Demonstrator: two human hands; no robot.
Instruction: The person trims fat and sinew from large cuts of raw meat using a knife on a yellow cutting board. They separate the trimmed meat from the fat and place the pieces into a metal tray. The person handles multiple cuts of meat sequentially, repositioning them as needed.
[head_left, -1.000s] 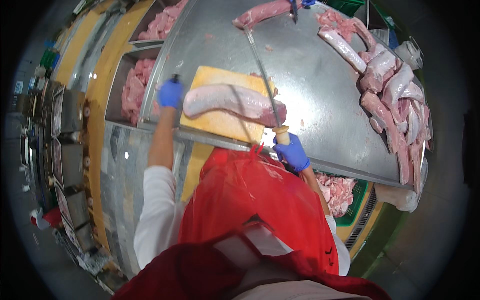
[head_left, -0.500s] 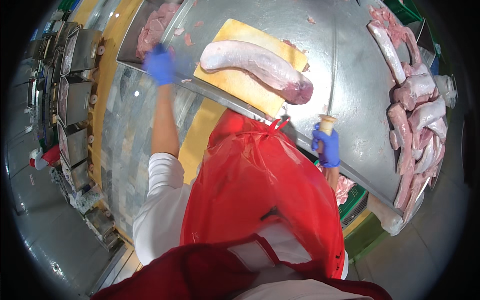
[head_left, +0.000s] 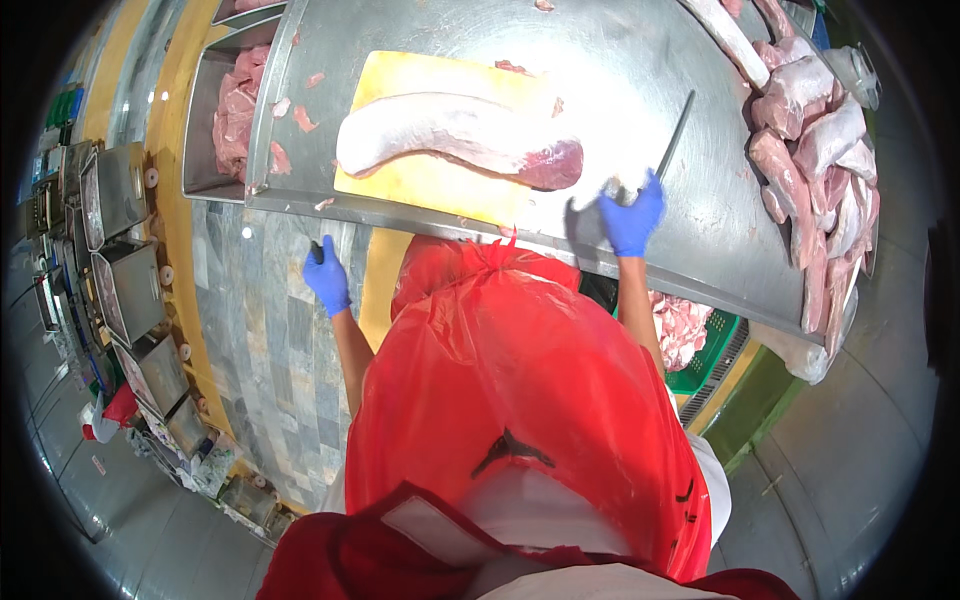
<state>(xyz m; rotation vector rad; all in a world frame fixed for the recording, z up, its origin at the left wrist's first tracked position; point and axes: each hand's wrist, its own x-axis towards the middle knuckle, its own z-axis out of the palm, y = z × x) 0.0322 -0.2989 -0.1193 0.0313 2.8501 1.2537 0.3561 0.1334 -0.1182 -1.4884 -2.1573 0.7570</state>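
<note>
My right hand, in a blue glove, is closed low over the near part of the steel table. From its fingers a thin dark rod, a sharpening steel, slants up and to the right. My left hand, also gloved in blue, is over the floor just off the table's near edge. It is closed round a short black handle; what the handle belongs to does not show. Between and beyond my hands, a long pale piece of meat with a dark red end lies across a yellow cutting board.
Several long meat pieces are heaped on the table's right side. A steel bin of meat joins its left end. Small scraps lie near the board. Below the near edge is a green crate of meat.
My left hand has drawn back from the meat bin and now holds the black handle. My right hand has moved forward over the table, and the rod now shows clearly. The view has shifted.
</note>
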